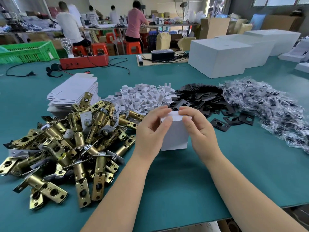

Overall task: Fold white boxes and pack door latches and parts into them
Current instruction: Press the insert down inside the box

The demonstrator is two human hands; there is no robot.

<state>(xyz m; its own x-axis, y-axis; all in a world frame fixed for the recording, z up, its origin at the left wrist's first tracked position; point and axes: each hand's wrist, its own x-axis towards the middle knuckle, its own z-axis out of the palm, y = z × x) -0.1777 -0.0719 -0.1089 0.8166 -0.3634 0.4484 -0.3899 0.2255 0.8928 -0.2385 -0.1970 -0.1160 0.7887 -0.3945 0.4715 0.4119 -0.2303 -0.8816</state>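
Teal table (175,181) in busy workshop, both hands' fingers (164,121) pinching white box (174,138).

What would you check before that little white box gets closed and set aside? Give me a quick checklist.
1. Both hands on the small white box: ok. Left hand and right hand pinch its top flap.
2. Box standing upright on the green table: ok.
3. Latch and parts already inside: cannot tell, the inside is hidden.
4. Top flap fully tucked: cannot tell, fingers cover it.
5. More brass latches nearby: ok, piled by the left hand.
6. Flat box blanks available: ok, stacked behind the latches.
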